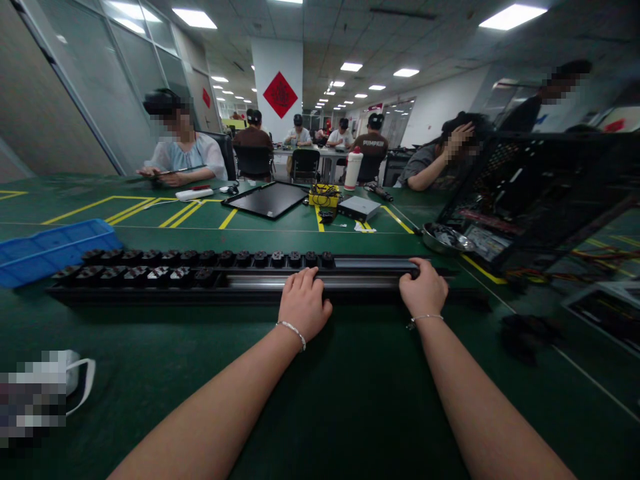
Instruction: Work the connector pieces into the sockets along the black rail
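Note:
Two long black strips lie side by side across the green table, and they look like power strips. Black sockets line the left part of the back strip (260, 259) and of the front strip (135, 275); their right parts show smooth, shiny metal. My left hand (304, 308) lies over the middle of the front strip, fingers on top and thumb at the near side. At the right end, my right hand (424, 292) is closed over the strips, with its fingertips curled and partly hidden. A bracelet circles each wrist.
A blue tray (60, 248) stands at the left. Beyond the strips lie a flat black panel (267, 200), a yellow box (324, 195) of cables, a grey box (359, 208) and a white bottle (353, 170). A metal bowl (445, 245) and an open computer case (540, 193) stand right. Several people sit beyond.

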### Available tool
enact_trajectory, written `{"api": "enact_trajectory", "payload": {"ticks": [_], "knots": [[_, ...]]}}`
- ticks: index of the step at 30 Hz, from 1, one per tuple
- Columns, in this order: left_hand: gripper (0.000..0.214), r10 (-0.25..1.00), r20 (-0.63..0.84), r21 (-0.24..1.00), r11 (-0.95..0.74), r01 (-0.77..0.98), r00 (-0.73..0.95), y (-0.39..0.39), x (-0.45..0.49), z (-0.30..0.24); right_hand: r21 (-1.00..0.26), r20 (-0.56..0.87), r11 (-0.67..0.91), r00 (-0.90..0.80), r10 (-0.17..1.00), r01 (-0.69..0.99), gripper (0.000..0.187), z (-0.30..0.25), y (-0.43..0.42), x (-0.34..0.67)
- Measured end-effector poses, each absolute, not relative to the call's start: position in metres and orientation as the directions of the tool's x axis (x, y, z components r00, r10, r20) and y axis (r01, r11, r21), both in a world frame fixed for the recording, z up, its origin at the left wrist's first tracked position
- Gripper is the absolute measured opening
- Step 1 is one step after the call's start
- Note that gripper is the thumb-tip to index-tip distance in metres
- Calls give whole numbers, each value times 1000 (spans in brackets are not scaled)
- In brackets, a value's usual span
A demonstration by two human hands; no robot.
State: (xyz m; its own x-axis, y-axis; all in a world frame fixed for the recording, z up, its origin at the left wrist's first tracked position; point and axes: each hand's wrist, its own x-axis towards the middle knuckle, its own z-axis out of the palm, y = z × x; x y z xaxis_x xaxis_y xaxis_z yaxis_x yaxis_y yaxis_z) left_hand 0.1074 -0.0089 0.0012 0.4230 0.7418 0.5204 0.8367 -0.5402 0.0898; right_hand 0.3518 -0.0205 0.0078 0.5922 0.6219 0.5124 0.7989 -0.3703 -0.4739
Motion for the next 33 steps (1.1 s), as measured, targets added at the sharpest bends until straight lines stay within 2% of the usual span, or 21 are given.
{"api": "enact_trajectory", "payload": {"ticks": [8, 15, 33], "knots": [[25, 743, 521, 106, -545, 832, 420, -9, 108, 3, -437, 540, -426, 610, 581, 792, 38, 7, -22, 352], [26, 743, 520, 118, -550, 827, 420, -8, 108, 2, -436, 496, -444, 620, 608, 783, 37, 4, -21, 357], [26, 731, 535, 109, -556, 824, 423, -6, 107, -2, -435, 500, -459, 632, 593, 775, 33, 8, -23, 355]]}}
